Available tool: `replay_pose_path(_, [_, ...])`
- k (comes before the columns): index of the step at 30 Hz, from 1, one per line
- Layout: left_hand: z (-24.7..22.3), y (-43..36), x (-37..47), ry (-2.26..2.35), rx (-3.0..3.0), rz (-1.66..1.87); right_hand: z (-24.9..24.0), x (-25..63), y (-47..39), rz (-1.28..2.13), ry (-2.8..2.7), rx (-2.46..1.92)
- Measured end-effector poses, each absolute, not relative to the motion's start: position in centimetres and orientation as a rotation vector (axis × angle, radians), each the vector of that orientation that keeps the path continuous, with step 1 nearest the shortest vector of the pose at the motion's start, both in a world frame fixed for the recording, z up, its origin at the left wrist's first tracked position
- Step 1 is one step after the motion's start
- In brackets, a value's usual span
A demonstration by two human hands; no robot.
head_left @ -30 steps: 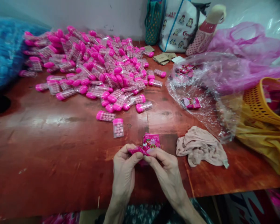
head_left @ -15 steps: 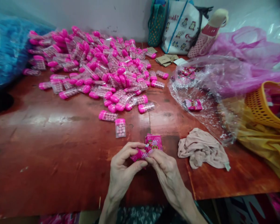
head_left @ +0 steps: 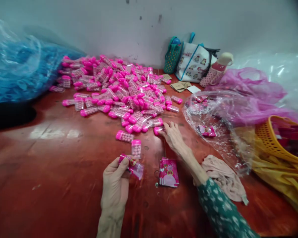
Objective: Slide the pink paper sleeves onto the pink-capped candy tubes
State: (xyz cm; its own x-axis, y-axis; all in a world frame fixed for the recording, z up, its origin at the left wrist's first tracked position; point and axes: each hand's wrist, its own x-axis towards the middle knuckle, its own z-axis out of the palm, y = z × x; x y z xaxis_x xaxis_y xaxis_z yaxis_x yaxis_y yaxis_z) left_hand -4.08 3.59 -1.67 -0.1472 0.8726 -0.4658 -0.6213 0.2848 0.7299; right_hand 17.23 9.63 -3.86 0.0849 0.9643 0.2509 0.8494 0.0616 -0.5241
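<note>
My left hand [head_left: 117, 177] pinches a printed pink plastic sleeve [head_left: 136, 170] between thumb and fingers, its clear end pointing right. Out at the front right edge of the pile, my right hand [head_left: 173, 137] has its fingers closed over a small candy bottle [head_left: 158, 131]; only the pink cap shows. A flat stack of pink sleeves [head_left: 169, 173] lies on the table between my forearms. Just beyond my left hand, one candy bottle [head_left: 136, 149] with pale pink balls lies near another bottle [head_left: 124, 136].
A big heap of pink-capped bottles [head_left: 119, 89] covers the back of the table. On the left bulges a blue-filled plastic bag [head_left: 20, 72]. To the right are a crumpled cloth [head_left: 224, 178], a clear plastic bag [head_left: 225, 138], a yellow basket [head_left: 268, 137] and, further back, a white bag [head_left: 192, 66].
My right hand has left the sleeve and reached forward to a bottle at the pile's edge. My left hand has moved left, still holding the sleeve. The camera view has tilted up.
</note>
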Motion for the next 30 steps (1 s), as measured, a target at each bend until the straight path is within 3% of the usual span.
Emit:
replay_pose_path(6, [-0.8,5.0,-4.2,1.087,0.267,1.554,-4.7,16.8,7.9,0.407,-1.635,-1.806])
replay_pose_path(16, [-0.3,6.3,-1.0,1.069,0.275,1.641,0.5,11.7,1.7,1.03,-1.134,-1.609])
replay_pose_path(30, [-0.3,6.7,1.5,1.062,0.408,1.528,1.5,12.7,1.5,1.142,-1.144,-1.591])
